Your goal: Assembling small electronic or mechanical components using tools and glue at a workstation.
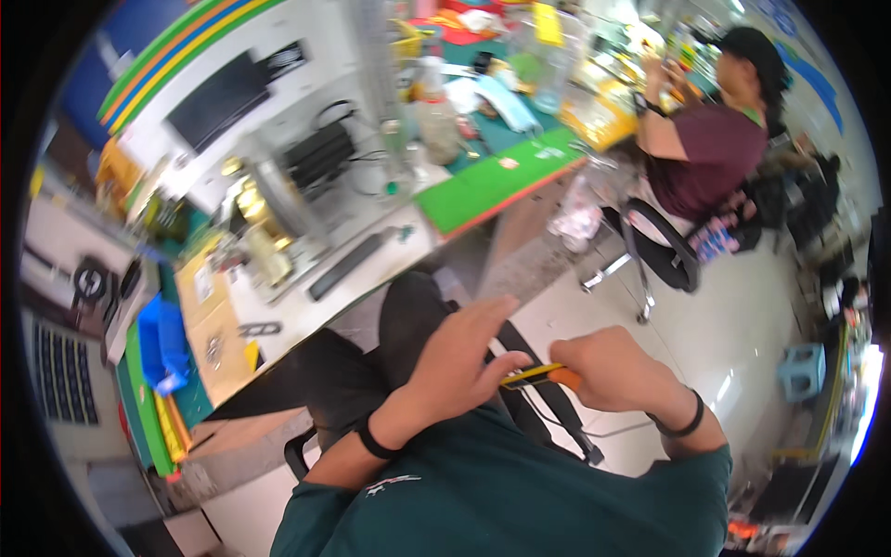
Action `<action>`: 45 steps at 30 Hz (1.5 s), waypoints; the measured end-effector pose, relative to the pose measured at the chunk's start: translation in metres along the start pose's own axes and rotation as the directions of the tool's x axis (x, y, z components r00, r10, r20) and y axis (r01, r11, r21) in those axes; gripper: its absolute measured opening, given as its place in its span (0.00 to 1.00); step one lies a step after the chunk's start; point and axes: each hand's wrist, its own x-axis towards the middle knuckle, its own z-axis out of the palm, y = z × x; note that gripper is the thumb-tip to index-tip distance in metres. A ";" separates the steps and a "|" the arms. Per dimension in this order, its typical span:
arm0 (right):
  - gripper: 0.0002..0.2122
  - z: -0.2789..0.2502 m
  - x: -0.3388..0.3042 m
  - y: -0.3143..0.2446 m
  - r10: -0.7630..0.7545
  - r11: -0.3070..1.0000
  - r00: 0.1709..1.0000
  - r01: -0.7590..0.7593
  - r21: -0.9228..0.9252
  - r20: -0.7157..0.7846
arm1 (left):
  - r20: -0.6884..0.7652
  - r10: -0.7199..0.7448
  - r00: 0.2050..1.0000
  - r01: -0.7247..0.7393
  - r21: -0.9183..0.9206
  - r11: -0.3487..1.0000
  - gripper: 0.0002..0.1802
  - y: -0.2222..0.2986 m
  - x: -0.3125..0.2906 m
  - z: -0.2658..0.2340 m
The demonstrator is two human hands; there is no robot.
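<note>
My right hand [614, 369] is closed round a slim yellow-and-black tool [533, 377] with an orange part showing at the fist. Its exact kind is hard to make out. In front of my body, the tool's free end points toward my left hand [464, 357]. The left hand's fingers are stretched out and the thumb is apart from them, close to the tool's tip. I cannot tell whether the thumb touches it. Both hands are above my lap, away from the workbench [320, 311].
On the bench lie a dark long bar [348, 265], a black flat metal piece [260, 329] and a blue bin [162, 343]. A blurred machine [274, 213] stands behind. To the right, a co-worker [715, 139] sits beside a black chair [654, 246]. A blue stool [802, 369] stands farther right.
</note>
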 end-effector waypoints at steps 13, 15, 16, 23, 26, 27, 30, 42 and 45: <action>0.06 -0.022 0.061 -0.083 -0.220 0.974 0.958 0.205 -0.095 -0.186 | -0.009 -0.183 0.983 0.172 -0.306 0.937 0.18 -0.016 -0.058 -0.044; 0.06 -0.023 0.066 -0.091 -0.252 0.968 0.949 0.243 -0.069 -0.191 | 0.109 -0.232 0.967 0.256 -0.398 0.881 0.18 -0.013 -0.066 -0.054; 0.06 -0.023 0.066 -0.094 -0.255 0.967 0.943 0.251 -0.046 -0.216 | 0.246 -0.236 0.940 0.330 -0.481 0.812 0.17 -0.010 -0.067 -0.060; 0.09 -0.024 0.042 -0.098 -0.299 0.948 0.924 0.317 0.038 -0.238 | 0.445 -0.197 0.873 0.464 -0.641 0.612 0.17 0.011 -0.059 -0.070; 0.21 -0.027 0.030 -0.082 -0.316 0.927 0.857 0.370 0.057 -0.408 | 0.460 -0.219 0.860 0.475 -0.569 0.672 0.15 0.013 -0.050 -0.068; 0.26 -0.029 0.020 -0.074 -0.321 0.909 0.777 0.414 0.056 -0.541 | 0.469 -0.251 0.847 0.493 -0.518 0.699 0.13 0.017 -0.045 -0.068; 0.23 -0.034 -0.018 -0.048 -0.332 0.767 0.479 0.639 0.063 -0.812 | 0.467 -0.317 0.825 0.548 -0.529 0.648 0.17 0.030 -0.047 -0.068; 0.19 0.025 -0.136 0.013 -0.689 -0.118 -0.223 0.973 -0.197 -0.689 | 0.472 -0.215 0.855 0.480 -0.564 0.672 0.29 0.026 -0.037 -0.053; 0.10 0.036 -0.144 0.023 -0.699 -0.313 -0.360 0.931 -0.188 -0.618 | 0.500 -0.230 0.835 0.507 -0.536 0.675 0.28 0.023 -0.030 -0.051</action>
